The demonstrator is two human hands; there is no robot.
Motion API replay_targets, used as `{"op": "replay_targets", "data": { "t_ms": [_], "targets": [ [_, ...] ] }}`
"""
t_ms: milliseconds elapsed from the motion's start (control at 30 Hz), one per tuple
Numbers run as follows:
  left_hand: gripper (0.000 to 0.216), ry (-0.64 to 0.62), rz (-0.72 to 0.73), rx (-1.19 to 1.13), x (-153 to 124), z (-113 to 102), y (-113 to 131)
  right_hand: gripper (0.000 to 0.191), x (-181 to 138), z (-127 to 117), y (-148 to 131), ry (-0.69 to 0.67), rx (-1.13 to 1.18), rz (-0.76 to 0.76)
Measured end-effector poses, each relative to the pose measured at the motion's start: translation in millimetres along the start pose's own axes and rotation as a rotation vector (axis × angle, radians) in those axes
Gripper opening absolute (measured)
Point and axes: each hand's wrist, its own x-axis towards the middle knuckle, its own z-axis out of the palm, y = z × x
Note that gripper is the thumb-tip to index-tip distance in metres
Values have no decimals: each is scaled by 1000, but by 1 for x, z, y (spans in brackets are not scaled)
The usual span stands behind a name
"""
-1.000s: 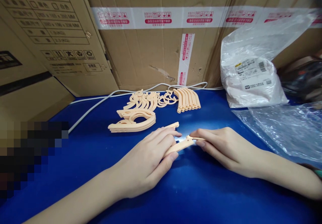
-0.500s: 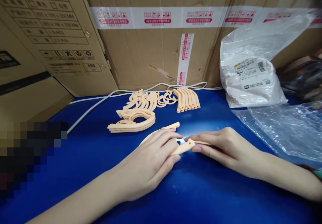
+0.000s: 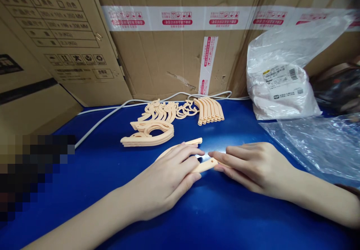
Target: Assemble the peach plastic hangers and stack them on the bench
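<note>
My left hand (image 3: 171,180) is closed over a cream plastic folding-hanger piece, its thumb on the near side. One curved arm (image 3: 207,165) with a small hole sticks out to the right from under the fingers, and another arm (image 3: 194,141) shows beyond the knuckles. My right hand (image 3: 253,165) pinches a slim cream hanger part (image 3: 225,164) against the holed end of the near arm. Its fingers cover most of that part, so its shape is hidden.
Stacked folded hangers (image 3: 149,139) lie behind my left hand. Beyond them are cream hooks (image 3: 160,111) and a row of curved arms (image 3: 210,111). A white cable (image 3: 104,120) runs along the cardboard boxes (image 3: 157,62). A white bag (image 3: 281,89) and clear plastic (image 3: 317,141) are at right.
My right hand has turned and its fingers have closed further over the slim part at the arm's holed end. The left hand has barely moved.
</note>
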Motion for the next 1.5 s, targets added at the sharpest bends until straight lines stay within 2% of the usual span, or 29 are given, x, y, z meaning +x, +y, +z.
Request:
{"op": "replay_targets", "data": {
  "t_ms": [300, 500, 700, 967, 1233, 1500],
  "targets": [
    [27, 2, 38, -14, 1, -1, 1, 31, 0, 2, 3, -38, 8, -21],
    [29, 8, 38, -11, 0, 0, 0, 31, -2, 4, 3, -73, 151, 54],
    [30, 5, 45, 0, 0, 1, -1, 32, -1, 3, 2, -58, 157, 56],
    [32, -2, 34, -9, 1, 1, -2, 33, 1, 2, 1, -144, 350, 158],
    [29, 10, 40, -18, 1, 2, -1, 33, 2, 2, 2, -102, 262, 86],
    [29, 15, 41, -26, 1, 0, -1, 32, 3, 0, 3, -125, 264, 78]
  ]
}}
